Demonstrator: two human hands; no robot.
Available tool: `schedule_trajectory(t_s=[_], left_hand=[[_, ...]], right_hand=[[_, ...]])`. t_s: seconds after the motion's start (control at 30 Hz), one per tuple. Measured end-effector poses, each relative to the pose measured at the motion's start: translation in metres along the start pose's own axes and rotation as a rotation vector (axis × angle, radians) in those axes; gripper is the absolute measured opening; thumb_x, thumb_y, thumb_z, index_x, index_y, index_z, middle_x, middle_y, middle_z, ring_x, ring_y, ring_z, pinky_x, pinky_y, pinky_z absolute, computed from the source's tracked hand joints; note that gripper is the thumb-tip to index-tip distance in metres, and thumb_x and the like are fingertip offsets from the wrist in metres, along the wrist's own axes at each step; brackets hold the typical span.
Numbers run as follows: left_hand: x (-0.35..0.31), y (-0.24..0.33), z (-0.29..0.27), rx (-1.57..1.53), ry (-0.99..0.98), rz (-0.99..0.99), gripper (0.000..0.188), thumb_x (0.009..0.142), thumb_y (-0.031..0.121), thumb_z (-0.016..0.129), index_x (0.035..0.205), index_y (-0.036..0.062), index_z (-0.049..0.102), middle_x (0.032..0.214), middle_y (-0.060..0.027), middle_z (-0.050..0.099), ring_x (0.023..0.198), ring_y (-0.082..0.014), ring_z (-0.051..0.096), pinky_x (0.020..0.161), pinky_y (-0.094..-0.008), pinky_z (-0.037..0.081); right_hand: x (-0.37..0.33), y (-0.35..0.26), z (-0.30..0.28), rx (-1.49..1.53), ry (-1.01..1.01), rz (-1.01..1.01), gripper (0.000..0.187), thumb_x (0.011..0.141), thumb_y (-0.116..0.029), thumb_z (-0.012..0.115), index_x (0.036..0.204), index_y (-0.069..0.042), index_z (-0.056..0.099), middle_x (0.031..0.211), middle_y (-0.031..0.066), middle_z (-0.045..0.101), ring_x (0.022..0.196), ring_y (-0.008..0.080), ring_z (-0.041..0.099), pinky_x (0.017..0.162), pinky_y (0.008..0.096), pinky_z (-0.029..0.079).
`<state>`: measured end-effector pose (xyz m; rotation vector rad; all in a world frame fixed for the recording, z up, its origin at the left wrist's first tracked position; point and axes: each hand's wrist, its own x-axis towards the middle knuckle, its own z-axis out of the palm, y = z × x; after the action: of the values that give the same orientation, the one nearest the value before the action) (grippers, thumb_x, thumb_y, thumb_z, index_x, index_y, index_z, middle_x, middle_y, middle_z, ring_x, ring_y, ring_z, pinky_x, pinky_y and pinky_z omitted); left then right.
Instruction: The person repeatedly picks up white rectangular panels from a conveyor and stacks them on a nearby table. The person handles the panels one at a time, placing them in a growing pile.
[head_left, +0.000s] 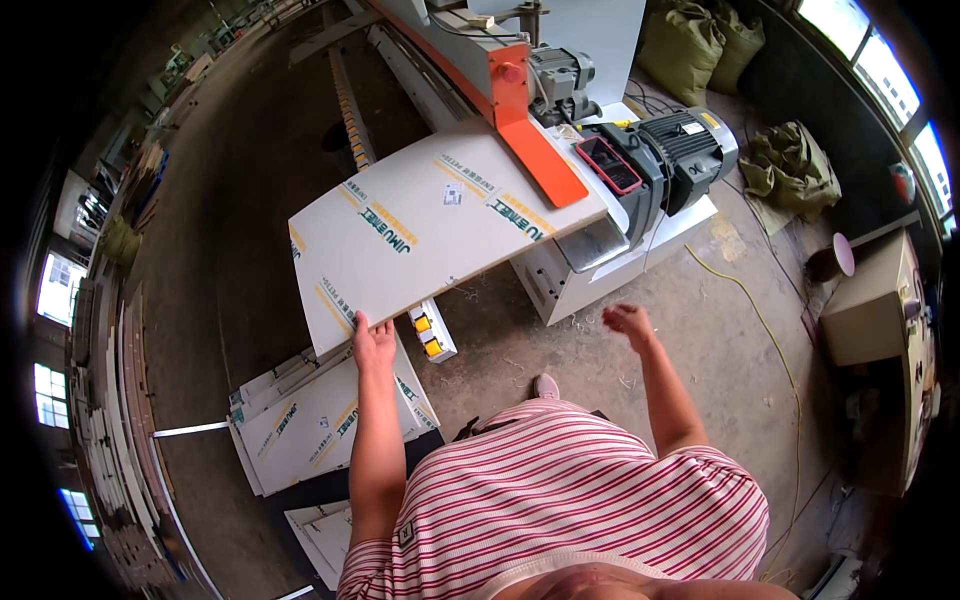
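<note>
A large pale board (400, 225), with printed lettering on its protective film, lies across the machine. Its far right part sits under an orange guard (540, 160). At the board's near edge, my left hand (374, 343) grips the rim, thumb on the upper face; the underside is hidden. My right hand (628, 321) hangs in the air to the right of the board, before the machine's white base (570, 285). Its fingers are loosely bent, and nothing shows in them. Beneath the left forearm, a stack of similar boards (300, 430) lies low down.
A roller support (432, 335) with yellow wheels juts out below the board. Motors (685, 150) stand on the machine's right side. A yellow cable (760, 330) crosses the floor at right, near a beige cabinet (870, 310). Green sacks (685, 50) stand at the back right.
</note>
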<state>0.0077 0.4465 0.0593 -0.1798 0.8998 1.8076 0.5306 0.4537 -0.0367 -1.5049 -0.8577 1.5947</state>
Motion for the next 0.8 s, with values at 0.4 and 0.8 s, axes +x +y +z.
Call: schedule_trajectory(t_s=[0.4,0.8], left_hand=[[-0.117,-0.023,-0.084,-0.026,0.025,-0.009,0.036,0.086,0.025,0.055,0.114,0.0030,0.048,0.109,-0.0084,0.056,0.101,-0.0207,0.052,0.092,-0.0369,0.040],[-0.171,-0.041,-0.168,-0.269,0.507,0.234,0.040,0.091,0.027,0.048,0.123,0.0043,0.040,0.115,-0.0074,0.051,0.102,-0.0210,0.053,0.086,-0.0341,0.044]], right_hand=[[0.006,-0.133,-0.042,-0.526,0.092,-0.089,0.042,0.086,-0.044,0.051,0.060,-0.011,0.048,0.053,-0.0029,0.041,0.046,0.0082,0.035,0.045,0.0261,0.029],[-0.092,-0.136,0.067,-0.078,-0.224,-0.072,0.029,0.088,-0.027,0.055,0.104,-0.003,0.053,0.093,0.0010,0.057,0.082,0.0093,0.053,0.068,0.0238,0.043]])
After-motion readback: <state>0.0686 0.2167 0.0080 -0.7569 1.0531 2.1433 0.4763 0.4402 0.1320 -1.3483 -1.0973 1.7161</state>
